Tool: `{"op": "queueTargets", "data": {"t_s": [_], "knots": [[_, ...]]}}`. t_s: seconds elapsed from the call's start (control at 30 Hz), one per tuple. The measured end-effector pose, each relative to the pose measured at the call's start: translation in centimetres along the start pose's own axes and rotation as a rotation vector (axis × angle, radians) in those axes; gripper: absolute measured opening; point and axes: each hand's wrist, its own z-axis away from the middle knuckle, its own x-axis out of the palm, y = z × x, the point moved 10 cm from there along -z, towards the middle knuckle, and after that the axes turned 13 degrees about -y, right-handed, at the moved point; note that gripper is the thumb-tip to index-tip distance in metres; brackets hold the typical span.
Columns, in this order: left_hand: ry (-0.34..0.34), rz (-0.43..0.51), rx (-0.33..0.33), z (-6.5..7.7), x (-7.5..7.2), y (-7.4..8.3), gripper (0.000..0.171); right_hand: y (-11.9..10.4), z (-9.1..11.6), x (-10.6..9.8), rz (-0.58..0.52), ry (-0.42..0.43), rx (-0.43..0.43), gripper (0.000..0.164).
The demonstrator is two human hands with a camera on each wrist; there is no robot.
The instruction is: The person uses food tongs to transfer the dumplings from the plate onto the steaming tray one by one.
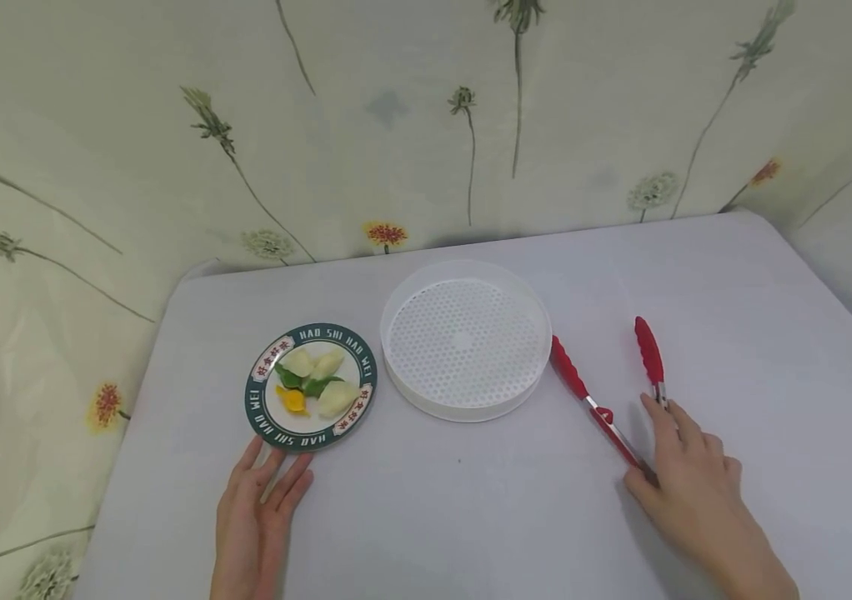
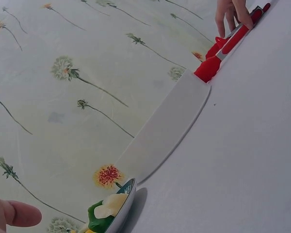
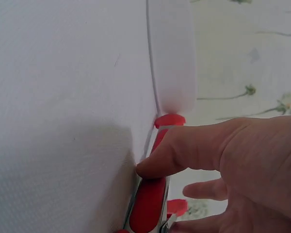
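Observation:
A white plate with a dark green lettered rim lies at the left of the table. On it sit pale, pointed dumpling-like pieces, green pieces and a yellow piece. My left hand has its fingertips right at the plate's near rim, fingers loosely extended. On the right side, my right hand holds a pair of red-and-silver tongs, whose arms are spread apart. Its thumb presses one red handle, while the tongs' hinge end is hidden under the palm.
Between plate and tongs stands a round white steamer tray with a perforated bottom and raised wall. One red tong tip is right beside its wall. A floral cloth hangs behind the white table.

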Motion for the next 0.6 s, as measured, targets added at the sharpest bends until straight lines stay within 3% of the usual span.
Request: {"op": "queueTargets", "data": {"t_s": [0.23, 0.6], "knots": [[0.001, 0.016, 0.008, -0.1, 0.0, 0.1, 0.069, 0.2, 0.3, -0.7, 0.006, 0.089, -0.005, 0.092], [-0.004, 0.019, 0.022, -0.1, 0.0, 0.0, 0.069, 0.9, -0.7, -1.6, -0.001, 0.139, 0.050, 0.106]]}}
